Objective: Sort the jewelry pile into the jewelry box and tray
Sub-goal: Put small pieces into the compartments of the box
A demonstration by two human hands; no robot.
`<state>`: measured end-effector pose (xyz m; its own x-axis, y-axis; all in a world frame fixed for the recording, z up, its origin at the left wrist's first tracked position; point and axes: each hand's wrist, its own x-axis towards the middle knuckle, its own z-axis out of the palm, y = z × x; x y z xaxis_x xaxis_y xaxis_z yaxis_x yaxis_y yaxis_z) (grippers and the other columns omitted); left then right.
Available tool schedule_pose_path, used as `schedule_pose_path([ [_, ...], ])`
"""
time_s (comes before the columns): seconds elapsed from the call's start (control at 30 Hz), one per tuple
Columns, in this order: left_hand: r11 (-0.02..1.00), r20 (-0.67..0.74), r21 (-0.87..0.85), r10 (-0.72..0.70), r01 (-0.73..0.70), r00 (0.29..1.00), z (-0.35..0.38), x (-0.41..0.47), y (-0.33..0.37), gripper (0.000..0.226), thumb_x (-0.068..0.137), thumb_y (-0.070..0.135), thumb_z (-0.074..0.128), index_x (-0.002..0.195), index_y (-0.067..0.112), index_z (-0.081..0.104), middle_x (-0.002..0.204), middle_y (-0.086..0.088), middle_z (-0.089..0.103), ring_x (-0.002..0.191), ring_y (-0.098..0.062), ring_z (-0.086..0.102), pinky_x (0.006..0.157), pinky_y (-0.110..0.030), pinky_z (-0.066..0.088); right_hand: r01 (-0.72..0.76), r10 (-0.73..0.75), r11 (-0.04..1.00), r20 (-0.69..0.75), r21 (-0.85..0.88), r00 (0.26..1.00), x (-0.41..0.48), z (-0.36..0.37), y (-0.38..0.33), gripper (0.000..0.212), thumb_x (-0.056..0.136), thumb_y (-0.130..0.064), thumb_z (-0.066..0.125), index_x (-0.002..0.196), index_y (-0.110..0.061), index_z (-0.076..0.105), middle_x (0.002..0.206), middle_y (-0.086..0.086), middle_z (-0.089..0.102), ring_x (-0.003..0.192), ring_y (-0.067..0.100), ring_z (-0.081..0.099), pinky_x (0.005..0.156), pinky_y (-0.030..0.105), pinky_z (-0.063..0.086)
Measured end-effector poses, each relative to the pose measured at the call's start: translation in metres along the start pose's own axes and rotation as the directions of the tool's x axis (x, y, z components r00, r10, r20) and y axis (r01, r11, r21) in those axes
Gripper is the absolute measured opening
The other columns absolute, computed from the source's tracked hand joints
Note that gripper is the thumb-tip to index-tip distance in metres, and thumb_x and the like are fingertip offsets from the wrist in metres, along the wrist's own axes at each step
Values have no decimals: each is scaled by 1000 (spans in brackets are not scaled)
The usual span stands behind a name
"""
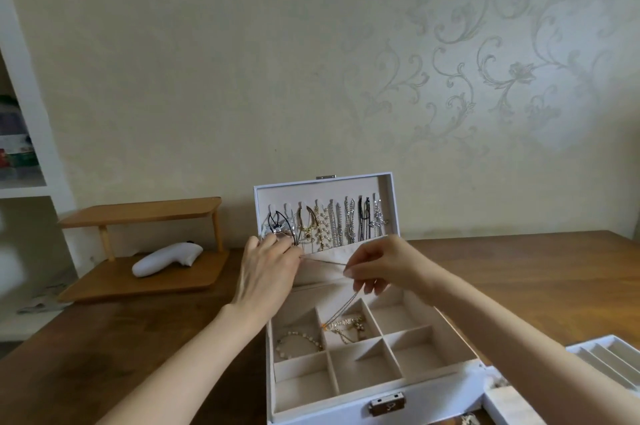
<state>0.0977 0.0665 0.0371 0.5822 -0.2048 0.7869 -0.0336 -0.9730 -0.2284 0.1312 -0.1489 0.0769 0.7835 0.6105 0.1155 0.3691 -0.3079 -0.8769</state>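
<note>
My left grip point(268, 263) and my right grip point(377, 267) each pinch one thin chain point(325, 262), stretched between them in front of the open lid point(389, 196). Its tail hangs into the jewelry box point(311, 404). It seems light, limp and easily tangled, so it is better to hold it near the ends.

No writing can be read on the jewelry box point(443, 397) or anywhere else.
</note>
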Motion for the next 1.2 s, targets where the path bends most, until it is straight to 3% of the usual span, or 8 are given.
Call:
schedule_pose_path([
  [0.13,998,27,63,11,-13,1000,4,0,-3,10,67,16,81,68,17,72,67,2,62,65,-24,57,60,-35,19,35,-41,997,-94,-62,995,17,-28,-20,3,82,-3,69,80,-6,70,62,5,66,49,7,59,48,16,47],
  [0.27,996,65,89,0,-6,998,0,2,-4,31,81,31,44,66,21,69,64,4,58,64,-22,56,59,-35,18,80,-155,939,-202,-334,967,43,-40,-33,7,79,1,69,80,-5,72,58,5,62,38,1,53,43,15,46],
  [0.4,996,101,88,6,-15,995,-2,0,-6,34,82,32,41,66,22,69,64,4,57,64,-22,57,60,-34,22,123,-320,789,-232,-602,919,52,-45,-37,18,77,4,65,87,-5,76,70,5,69,44,-4,49,52,2,38],
  [0.5,997,100,73,-4,-3,995,-1,-1,-6,24,81,29,53,65,21,69,64,3,57,64,-22,57,57,-32,37,148,-342,839,-295,-524,892,61,-39,-33,19,77,9,61,80,-3,76,70,12,71,48,-3,59,62,1,40],
  [0.6,1000,101,26,-15,12,995,-1,-2,-3,10,71,21,77,65,20,70,64,2,57,63,-23,58,54,-32,40,190,-311,922,-354,-337,882,72,-30,-33,17,78,10,61,78,-2,73,66,16,69,62,26,70,66,24,58],
  [0.83,999,173,13,-34,33,984,-4,-3,-2,25,53,20,88,71,22,70,77,1,64,67,-21,63,53,-33,43,342,-365,931,-352,-128,862,86,-4,-52,13,77,11,62,79,1,70,72,23,70,68,33,70,68,33,60],
  [1.1,996,208,-43,-65,75,976,-4,-3,-6,21,62,20,84,75,24,68,75,4,60,67,-20,62,55,-32,42,302,-367,921,-288,-248,884,94,13,-37,20,70,14,61,75,-4,67,66,12,66,63,30,68,63,39,58],
  [1.2,987,208,-93,-106,128,972,-7,-4,-5,30,74,17,75,101,17,63,92,0,66,85,-23,65,71,-38,46,258,-351,913,-284,-315,892,95,17,-27,24,67,15,61,74,-8,64,68,12,67,64,29,66,65,43,57],
])
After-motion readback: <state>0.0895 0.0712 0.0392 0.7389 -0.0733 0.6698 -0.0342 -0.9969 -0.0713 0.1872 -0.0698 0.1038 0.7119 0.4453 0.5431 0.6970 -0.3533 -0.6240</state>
